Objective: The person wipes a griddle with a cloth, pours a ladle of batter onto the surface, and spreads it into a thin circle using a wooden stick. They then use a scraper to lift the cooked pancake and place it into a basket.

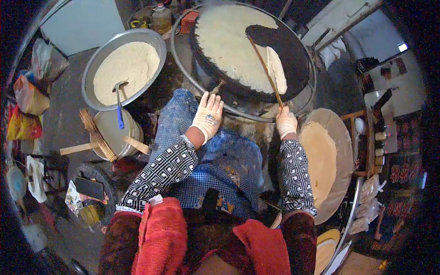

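Observation:
My right hand [286,123], in a pale work glove, is closed round the lower end of a long thin wooden stick [265,68]. The stick slants up and left across a round black griddle [295,52]. Pale batter [224,39] covers the griddle's left and upper part, with a ragged edge. Beside the stick lies a thicker strip of batter [276,71]. My left hand [208,117], gloved too, has its fingers stretched out over my blue checked apron [233,153], near the griddle's front rim.
At the left stands a metal basin [158,46] of pale batter with a blue-handled ladle [119,103] in it. A bucket [130,123] below carries a bundled brush [96,135] and wooden pieces. Thin flat pancakes [316,160] lie on a round tray [343,169] at my right.

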Motion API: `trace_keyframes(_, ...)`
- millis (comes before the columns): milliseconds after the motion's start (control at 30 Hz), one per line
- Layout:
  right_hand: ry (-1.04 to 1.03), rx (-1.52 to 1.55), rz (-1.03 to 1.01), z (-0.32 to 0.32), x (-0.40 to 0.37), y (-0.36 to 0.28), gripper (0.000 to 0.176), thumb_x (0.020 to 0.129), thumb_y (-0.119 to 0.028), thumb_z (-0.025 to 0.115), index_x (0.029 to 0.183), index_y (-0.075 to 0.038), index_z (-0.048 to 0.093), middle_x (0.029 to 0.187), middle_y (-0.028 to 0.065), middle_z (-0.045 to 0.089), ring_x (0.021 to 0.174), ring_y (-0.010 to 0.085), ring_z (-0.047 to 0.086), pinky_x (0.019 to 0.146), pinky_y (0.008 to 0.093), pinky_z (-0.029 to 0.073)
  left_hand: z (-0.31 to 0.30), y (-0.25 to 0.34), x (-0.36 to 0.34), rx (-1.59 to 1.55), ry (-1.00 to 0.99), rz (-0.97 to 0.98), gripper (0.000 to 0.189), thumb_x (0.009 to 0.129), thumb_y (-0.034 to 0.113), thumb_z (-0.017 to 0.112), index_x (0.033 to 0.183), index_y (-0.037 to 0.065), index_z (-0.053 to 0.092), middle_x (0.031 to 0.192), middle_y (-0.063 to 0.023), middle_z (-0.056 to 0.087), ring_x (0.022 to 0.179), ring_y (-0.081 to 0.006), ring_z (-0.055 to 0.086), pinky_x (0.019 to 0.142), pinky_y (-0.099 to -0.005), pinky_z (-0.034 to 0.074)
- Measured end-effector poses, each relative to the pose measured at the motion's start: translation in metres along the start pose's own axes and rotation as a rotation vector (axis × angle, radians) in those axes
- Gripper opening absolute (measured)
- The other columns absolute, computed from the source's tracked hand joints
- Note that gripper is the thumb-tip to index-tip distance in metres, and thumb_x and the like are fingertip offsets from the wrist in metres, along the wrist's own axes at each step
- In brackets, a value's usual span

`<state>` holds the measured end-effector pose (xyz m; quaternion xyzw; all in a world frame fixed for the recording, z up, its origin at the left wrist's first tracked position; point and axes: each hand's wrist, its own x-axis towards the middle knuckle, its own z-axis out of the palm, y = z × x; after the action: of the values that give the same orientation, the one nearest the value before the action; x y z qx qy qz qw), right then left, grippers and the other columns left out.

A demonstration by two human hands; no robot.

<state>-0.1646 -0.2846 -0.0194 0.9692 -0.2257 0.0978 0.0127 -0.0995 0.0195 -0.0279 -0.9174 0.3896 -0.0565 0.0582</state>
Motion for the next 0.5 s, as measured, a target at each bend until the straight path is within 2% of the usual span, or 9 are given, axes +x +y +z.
trace_keyframes(33, -0.157, 0.059, 0.191, -0.010, 0.002, -0.004, 0.042, 0.094, -0.041, 0.031, 0.091, -0.007, 0.056, 0.080, 0.0190, 0.065, 0.079, 0.0387, 0.061, 0.068, 0.0480, 0.046, 0.001, -0.002, 0.000, 0.020, 0.011, -0.007, 0.046, 0.091, 0.012, 0.030, 0.134, -0.001, 0.038, 0.142, -0.0153, 0.036, 0.135, -0.0295, 0.028, 0.112, -0.0525, 0.006)
trace_keyframes(100, -0.091, 0.101, 0.244, -0.016, 0.012, -0.003, 0.038, 0.094, -0.037, 0.035, 0.090, -0.005, 0.056, 0.079, 0.0210, 0.064, 0.079, 0.0402, 0.061, 0.067, 0.0493, 0.047, 0.001, -0.007, 0.001, 0.023, 0.018, -0.018, 0.045, 0.091, 0.012, 0.030, 0.134, -0.001, 0.038, 0.142, -0.0153, 0.036, 0.135, -0.0295, 0.028, 0.112, -0.0524, 0.006)
trace_keyframes(133, -0.053, -0.061, 0.175, -0.015, 0.016, -0.003, 0.037, 0.093, -0.037, 0.037, 0.091, -0.005, 0.056, 0.078, 0.0212, 0.064, 0.077, 0.0404, 0.061, 0.066, 0.0497, 0.047, 0.002, -0.008, -0.001, 0.023, 0.020, -0.024, 0.045, 0.091, 0.012, 0.030, 0.133, -0.001, 0.039, 0.141, -0.0154, 0.037, 0.135, -0.0294, 0.028, 0.112, -0.0524, 0.006)
trace_keyframes(200, 0.003, -0.041, 0.118, -0.012, 0.016, -0.007, 0.031, 0.092, -0.034, 0.042, 0.094, -0.006, 0.054, 0.073, 0.0212, 0.063, 0.071, 0.0408, 0.061, 0.063, 0.0520, 0.048, 0.007, -0.012, -0.001, 0.026, 0.036, -0.038, 0.045, 0.091, 0.013, 0.030, 0.132, -0.001, 0.040, 0.140, -0.0156, 0.038, 0.134, -0.0293, 0.029, 0.112, -0.0522, 0.007)
trace_keyframes(300, 0.018, -0.069, -0.117, 0.000, -0.009, -0.014, 0.027, 0.089, -0.032, 0.049, 0.096, -0.006, 0.050, 0.067, 0.0196, 0.062, 0.062, 0.0408, 0.060, 0.058, 0.0526, 0.047, 0.012, -0.024, 0.005, -0.029, 0.129, -0.084, 0.043, 0.092, 0.022, 0.036, 0.126, -0.001, 0.047, 0.135, -0.0160, 0.044, 0.131, -0.0305, 0.033, 0.111, -0.0541, 0.010)
trace_keyframes(333, -0.041, -0.107, -0.042, 0.005, -0.016, -0.013, 0.028, 0.090, -0.034, 0.046, 0.095, -0.006, 0.050, 0.069, 0.0205, 0.062, 0.065, 0.0405, 0.061, 0.058, 0.0519, 0.047, 0.013, -0.025, 0.004, -0.002, 0.106, -0.099, 0.044, 0.092, 0.023, 0.037, 0.127, -0.001, 0.046, 0.135, -0.0159, 0.044, 0.131, -0.0306, 0.033, 0.111, -0.0544, 0.009)
trace_keyframes(400, -0.067, 0.186, 0.140, 0.015, -0.001, 0.016, 0.029, 0.091, -0.034, 0.044, 0.092, -0.006, 0.051, 0.073, 0.0219, 0.062, 0.069, 0.0415, 0.061, 0.062, 0.0536, 0.046, 0.008, -0.028, 0.006, 0.026, 0.084, -0.103, 0.045, 0.091, 0.023, 0.037, 0.128, -0.001, 0.046, 0.135, -0.0158, 0.044, 0.131, -0.0306, 0.033, 0.111, -0.0547, 0.009)
trace_keyframes(433, -0.060, 0.010, 0.155, 0.001, 0.006, 0.012, 0.032, 0.092, -0.035, 0.041, 0.090, -0.005, 0.052, 0.076, 0.0227, 0.062, 0.072, 0.0426, 0.060, 0.063, 0.0532, 0.046, 0.001, -0.031, 0.006, 0.020, 0.017, -0.111, 0.044, 0.091, 0.018, 0.033, 0.130, -0.001, 0.043, 0.138, -0.0154, 0.041, 0.133, -0.0299, 0.031, 0.111, -0.0543, 0.007)
trace_keyframes(500, 0.037, 0.008, 0.042, -0.002, 0.010, 0.009, 0.032, 0.092, -0.035, 0.043, 0.092, -0.004, 0.052, 0.071, 0.0225, 0.061, 0.068, 0.0424, 0.060, 0.059, 0.0516, 0.046, 0.001, -0.036, 0.005, 0.012, -0.021, -0.119, 0.044, 0.091, 0.013, 0.029, 0.131, -0.001, 0.042, 0.140, -0.0148, 0.039, 0.134, -0.0293, 0.030, 0.111, -0.0544, 0.006)
